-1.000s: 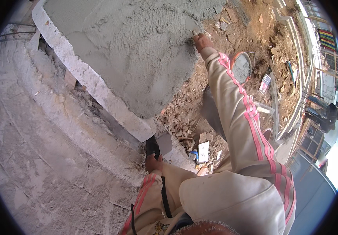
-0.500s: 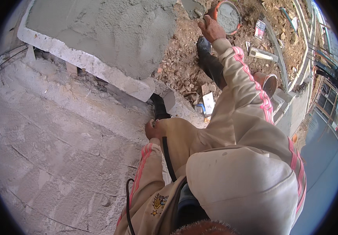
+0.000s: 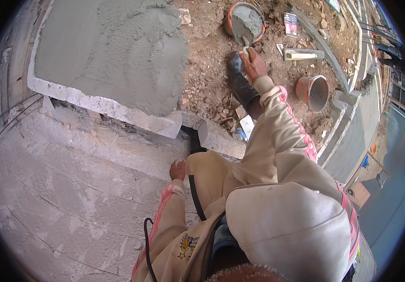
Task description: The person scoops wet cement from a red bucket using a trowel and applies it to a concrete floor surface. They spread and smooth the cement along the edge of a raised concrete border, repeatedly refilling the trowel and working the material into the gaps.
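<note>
Head view — black boot (image 3: pixel 241 82) beside right hand (image 3: pixel 254 66) — mortar bucket (image 3: pixel 228 28) just beyond

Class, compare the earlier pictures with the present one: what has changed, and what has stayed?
The right hand has moved rightward from the edge of the wet mortar to the near rim of the orange-rimmed bucket, a tool in its grip. The camera's view has shifted too. Any change of grip is unclear. The left hand has stayed close to the left knee.

Orange-rimmed bucket (image 3: pixel 228 24), grey mortar (image 3: pixel 248 19)
</note>
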A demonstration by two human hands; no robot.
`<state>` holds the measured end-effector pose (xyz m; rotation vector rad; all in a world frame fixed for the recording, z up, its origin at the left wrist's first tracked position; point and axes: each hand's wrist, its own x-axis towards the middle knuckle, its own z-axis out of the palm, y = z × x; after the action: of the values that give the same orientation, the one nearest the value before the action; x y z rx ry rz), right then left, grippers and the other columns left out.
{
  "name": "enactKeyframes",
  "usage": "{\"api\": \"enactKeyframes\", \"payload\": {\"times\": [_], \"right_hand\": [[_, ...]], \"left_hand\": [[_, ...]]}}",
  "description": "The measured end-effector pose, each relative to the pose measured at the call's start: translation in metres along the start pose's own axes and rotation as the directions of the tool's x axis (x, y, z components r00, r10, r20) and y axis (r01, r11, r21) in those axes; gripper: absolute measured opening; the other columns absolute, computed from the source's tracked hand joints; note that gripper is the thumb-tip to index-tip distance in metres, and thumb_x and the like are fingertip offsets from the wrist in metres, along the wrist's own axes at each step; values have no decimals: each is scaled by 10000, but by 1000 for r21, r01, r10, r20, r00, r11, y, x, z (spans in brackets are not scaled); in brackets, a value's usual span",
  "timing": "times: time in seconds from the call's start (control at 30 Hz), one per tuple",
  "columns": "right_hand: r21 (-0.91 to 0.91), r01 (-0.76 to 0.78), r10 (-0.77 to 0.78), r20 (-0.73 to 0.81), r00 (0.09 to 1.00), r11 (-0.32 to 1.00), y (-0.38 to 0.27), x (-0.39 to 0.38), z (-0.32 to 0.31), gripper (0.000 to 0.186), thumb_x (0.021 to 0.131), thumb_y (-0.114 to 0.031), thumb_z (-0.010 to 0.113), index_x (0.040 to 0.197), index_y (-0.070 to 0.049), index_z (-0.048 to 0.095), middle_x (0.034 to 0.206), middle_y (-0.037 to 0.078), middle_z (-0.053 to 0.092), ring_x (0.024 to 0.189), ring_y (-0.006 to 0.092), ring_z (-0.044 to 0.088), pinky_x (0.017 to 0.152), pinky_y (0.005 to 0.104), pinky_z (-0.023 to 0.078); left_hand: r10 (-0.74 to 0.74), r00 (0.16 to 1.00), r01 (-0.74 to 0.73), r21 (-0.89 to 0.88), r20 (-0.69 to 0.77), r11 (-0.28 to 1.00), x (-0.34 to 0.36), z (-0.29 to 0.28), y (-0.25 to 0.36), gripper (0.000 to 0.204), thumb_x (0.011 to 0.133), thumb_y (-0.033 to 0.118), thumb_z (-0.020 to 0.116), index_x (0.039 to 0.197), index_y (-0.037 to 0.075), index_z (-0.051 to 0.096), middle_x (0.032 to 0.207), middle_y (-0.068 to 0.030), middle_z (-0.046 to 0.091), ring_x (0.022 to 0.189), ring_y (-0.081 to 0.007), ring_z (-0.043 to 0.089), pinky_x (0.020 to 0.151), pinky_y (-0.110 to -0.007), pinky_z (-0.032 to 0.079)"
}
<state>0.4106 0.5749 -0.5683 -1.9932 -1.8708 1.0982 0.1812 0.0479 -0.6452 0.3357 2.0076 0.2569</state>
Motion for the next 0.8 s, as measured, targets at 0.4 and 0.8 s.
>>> {"api": "enactKeyframes", "payload": {"times": [0.4,0.8], "right_hand": [[-487,-196,221,-7,975,851,125,156,-31,513,1004,-468,381,1190,-26,564,1102,289,659,1060,469,621,908,551,481],[-444,198,58,500,864,874,182,265,9,453,997,-433,498,1211,-51,616,922,188,698,808,353,677,798,458,546]], "left_hand": [[-147,976,103,253,161,962,-10,25,80,420,857,380,673,1119,53,709,1103,-136,726,1045,-258,691,929,-365,521],[-95,975,26,323,201,946,-9,66,45,414,869,444,656,1137,133,710,1078,-147,708,1009,-311,682,880,-408,530]]}}
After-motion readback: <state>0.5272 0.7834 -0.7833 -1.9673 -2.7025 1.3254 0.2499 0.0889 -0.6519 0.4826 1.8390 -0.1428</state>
